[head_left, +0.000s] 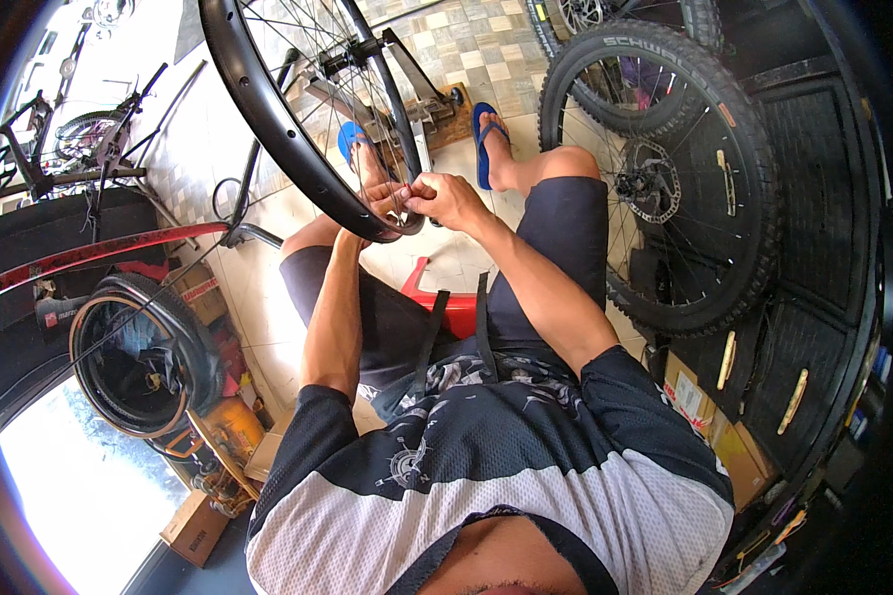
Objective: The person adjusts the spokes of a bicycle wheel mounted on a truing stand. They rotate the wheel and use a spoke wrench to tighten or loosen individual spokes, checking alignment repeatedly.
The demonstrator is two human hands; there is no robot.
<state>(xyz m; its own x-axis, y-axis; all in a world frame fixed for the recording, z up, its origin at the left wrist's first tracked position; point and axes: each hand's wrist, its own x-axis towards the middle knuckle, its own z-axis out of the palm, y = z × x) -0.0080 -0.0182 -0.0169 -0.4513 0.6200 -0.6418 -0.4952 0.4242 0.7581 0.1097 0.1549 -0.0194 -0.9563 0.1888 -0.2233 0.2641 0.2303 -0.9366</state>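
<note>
A bare black bicycle rim [268, 154], laced with thin spokes to a black hub [352, 55], stands upright in front of me in a metal wheel stand [422, 154]. At the rim's near end, my left hand [383, 201] is closed at the inner edge, its fingertips among the spokes. Just beside it, my right hand [448, 202] pinches at the same spot, fingertips almost touching the left ones. Whatever small part lies between the fingers is hidden. No tyre covers the rim.
A knobby-tyred wheel with a disc rotor [655, 180] stands close on my right, before dark drawers [803, 248]. Loose tyres [194, 332] and a red tube [100, 256] are at my left. Under me is a red stool [456, 315]; my feet flank the stand's wooden base [454, 124].
</note>
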